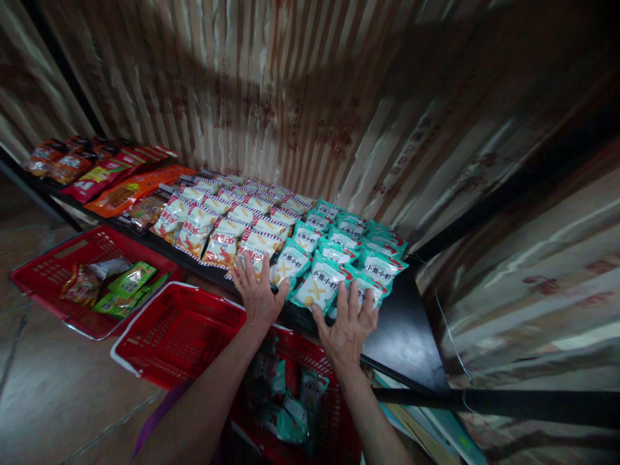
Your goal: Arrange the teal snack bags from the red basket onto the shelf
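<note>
Dark-lettered green bags (317, 282) in rows on a black shelf (404, 329)

The nearest red basket (339, 413) of 3 holds more, crinkled and glossy. Past the shelf's front edge, fingers spread, backs up, are the left hand (256, 290), where white packets (221, 244) meet green, and right hand (346, 323). Bare shelf opens rightward.

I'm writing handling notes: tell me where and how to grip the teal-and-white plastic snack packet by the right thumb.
Probably pinch the packet by its near edge, from the front of the black shelf: it lies face up, similar packets crowding behind and beside.
</note>
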`<state>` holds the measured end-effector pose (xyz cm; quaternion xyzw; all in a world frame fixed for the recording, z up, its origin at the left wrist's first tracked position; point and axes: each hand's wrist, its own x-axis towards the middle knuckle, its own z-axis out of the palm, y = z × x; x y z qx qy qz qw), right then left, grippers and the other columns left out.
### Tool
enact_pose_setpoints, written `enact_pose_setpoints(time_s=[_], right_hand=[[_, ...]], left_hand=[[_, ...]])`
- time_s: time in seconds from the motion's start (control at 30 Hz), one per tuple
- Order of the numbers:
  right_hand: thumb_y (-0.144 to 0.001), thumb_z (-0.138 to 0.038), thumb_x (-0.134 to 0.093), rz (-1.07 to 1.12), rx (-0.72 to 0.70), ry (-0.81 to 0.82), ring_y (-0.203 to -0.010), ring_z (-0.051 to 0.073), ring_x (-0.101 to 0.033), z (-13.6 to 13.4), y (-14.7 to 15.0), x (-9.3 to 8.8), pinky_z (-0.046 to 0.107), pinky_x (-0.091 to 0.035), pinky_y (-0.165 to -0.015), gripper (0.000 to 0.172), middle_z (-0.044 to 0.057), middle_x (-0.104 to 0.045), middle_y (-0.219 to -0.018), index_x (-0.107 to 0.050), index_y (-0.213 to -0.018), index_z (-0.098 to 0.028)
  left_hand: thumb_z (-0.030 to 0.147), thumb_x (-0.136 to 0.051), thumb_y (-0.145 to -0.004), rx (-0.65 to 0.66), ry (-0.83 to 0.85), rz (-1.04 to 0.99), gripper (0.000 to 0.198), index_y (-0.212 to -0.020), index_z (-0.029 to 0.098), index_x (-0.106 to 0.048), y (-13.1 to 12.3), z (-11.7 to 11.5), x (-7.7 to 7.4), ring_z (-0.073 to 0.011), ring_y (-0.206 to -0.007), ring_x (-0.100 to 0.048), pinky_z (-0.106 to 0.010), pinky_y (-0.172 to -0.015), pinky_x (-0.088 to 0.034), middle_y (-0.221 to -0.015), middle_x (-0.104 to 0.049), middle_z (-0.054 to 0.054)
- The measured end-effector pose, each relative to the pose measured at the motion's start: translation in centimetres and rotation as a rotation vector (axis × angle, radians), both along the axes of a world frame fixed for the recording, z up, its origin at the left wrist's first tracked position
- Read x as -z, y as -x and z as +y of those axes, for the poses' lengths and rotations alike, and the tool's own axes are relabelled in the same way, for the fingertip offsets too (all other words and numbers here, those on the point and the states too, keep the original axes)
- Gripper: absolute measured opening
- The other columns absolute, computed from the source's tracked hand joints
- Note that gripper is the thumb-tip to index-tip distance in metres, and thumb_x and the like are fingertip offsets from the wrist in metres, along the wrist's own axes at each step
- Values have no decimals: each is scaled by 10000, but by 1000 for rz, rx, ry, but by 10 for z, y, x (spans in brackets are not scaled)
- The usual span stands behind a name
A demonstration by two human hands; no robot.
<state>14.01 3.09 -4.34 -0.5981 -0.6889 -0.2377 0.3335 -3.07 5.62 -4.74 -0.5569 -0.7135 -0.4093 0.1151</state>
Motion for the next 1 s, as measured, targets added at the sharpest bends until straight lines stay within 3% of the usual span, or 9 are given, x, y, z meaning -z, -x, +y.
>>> enact_pose_setpoints(time_s=[0.17, 1.0], right_hand=[[-851, -512, -508, -5, -34, 38, -1370, 366, -218, 2, 0, 0, 613, -201, -1042, 674, 133, -465, -1398, -344, -1419, -190], [-861, -487, -506, -67, 28, 71, -1355, 370, -255, 4, 6, -5, 601, -224, -1037, 604, 135, -464, -1402, -434, -1372, -173]], left_hand=[[517, -536, -817, -10, 20, 10, 661, -1377, 181, -428, -1, -1, 0, -396, -1410, -111, -600, -1100, -153, -1534, -164, -193], [429, -472, -877, 10, 75, 30, 576, -1388, 171, -410, -6, -3, -1, -379, -1414, -113, -587, -1109, -171, -1512, -233, -198]])
